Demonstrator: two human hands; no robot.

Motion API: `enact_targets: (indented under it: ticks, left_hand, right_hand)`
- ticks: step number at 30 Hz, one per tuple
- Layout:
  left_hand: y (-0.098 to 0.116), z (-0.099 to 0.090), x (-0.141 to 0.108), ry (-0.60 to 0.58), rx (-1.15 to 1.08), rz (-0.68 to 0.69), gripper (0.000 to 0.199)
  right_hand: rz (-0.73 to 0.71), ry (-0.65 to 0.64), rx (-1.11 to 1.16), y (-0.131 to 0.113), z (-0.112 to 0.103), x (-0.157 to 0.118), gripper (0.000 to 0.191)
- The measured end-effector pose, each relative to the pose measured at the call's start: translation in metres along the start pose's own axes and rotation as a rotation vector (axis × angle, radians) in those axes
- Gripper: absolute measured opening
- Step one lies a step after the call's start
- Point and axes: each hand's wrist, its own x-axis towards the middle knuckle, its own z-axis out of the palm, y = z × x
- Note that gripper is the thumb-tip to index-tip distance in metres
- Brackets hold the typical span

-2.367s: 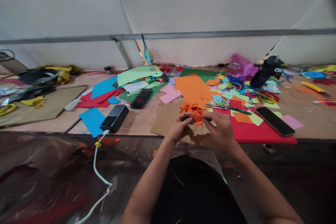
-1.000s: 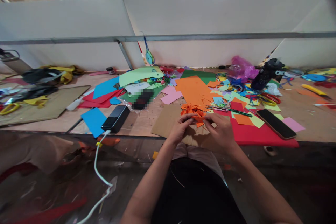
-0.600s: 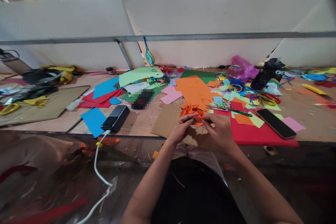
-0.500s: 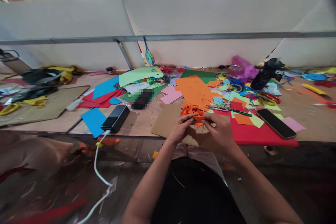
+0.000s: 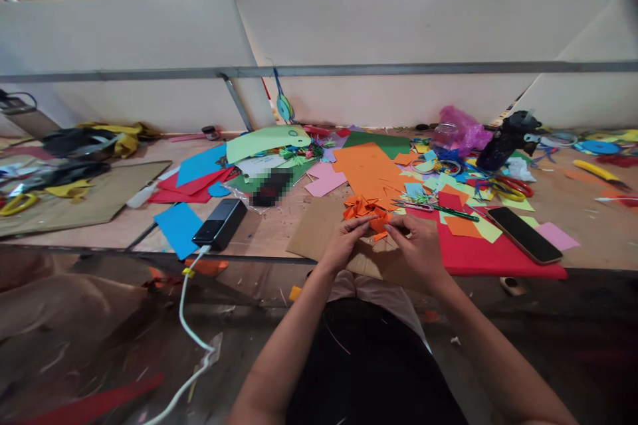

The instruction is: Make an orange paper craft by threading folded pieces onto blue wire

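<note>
Between my two hands is a small folded piece of orange paper [image 5: 377, 224], above the near edge of the cardboard sheet [image 5: 314, 229]. My left hand [image 5: 345, 242] pinches its left side with thumb and forefinger. On the other side, the fingertips of my right hand [image 5: 415, 241] close on the paper's right edge. Just beyond my fingers lies a heap of folded orange paper pieces [image 5: 356, 206]. A large orange sheet [image 5: 366, 169] is spread behind that heap. The finer folds of the held piece are too small to make out.
Right of my hands are a red sheet [image 5: 493, 255], a phone [image 5: 524, 234], a green pen [image 5: 461, 214] and scissors [image 5: 513, 188]. A dark bottle [image 5: 503, 143] stands farther back. Leftward, a black power bank [image 5: 219, 224] with a white cable [image 5: 184, 312] sits near the table edge.
My fingers have shifted slightly on the orange paper, and the right fingertips have moved a little. The held piece has turned slightly. Everything else on the table looks the same.
</note>
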Motion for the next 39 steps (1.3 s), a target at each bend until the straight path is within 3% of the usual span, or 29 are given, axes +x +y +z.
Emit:
enact_targets:
  ticks: [11,16,39]
  left_hand:
    - [-0.005,0.000,0.003,-0.013,0.009,-0.020,0.044]
    - [-0.006,0.000,0.003,0.032,-0.048,-0.041,0.046]
    - [-0.008,0.000,0.005,0.019,-0.034,-0.034,0.041]
  right_hand:
    - [0.052,-0.067,0.098,0.001,0.000,0.004,0.015]
    - [0.082,-0.053,0.133,0.001,-0.003,0.006,0.015]
    - [0.064,-0.058,0.040,0.005,0.005,-0.001,0.014]
